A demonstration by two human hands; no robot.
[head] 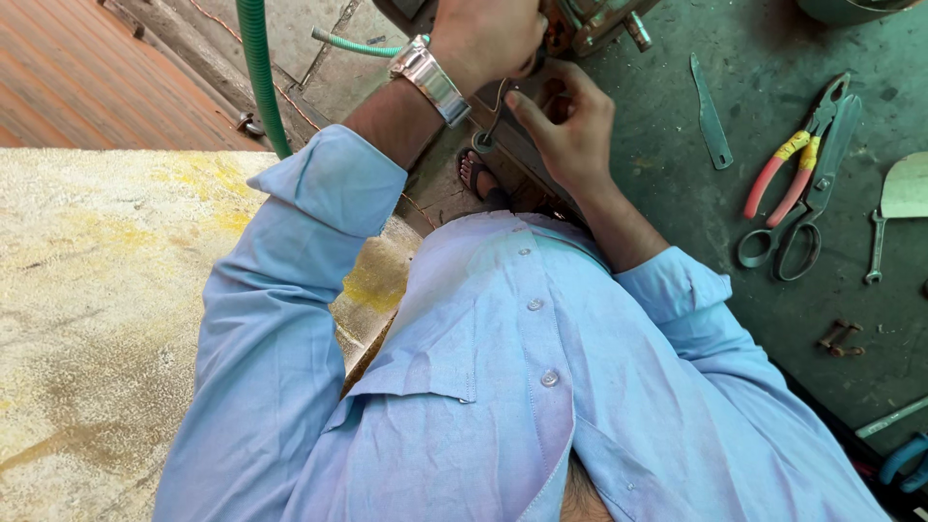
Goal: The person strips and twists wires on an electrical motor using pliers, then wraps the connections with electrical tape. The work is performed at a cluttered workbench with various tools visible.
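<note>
Left hand: my left hand (pixel 486 39) is closed in a fist at the metal part (pixel 604 21), its fingers hidden, so I cannot tell what it grips; a metal watch (pixel 430 79) sits on the wrist.
Right hand: my right hand (pixel 570 121) is partly curled just below the left, fingertips at a thin wire (pixel 495 106).
Workpiece: the metal part lies directly above both hands.
Bench: pliers (pixel 795 164) with red and yellow handles and scissors (pixel 797 222) lie well right of my right hand.
Hose: a green hose (pixel 259 77) runs left of my left arm.
</note>
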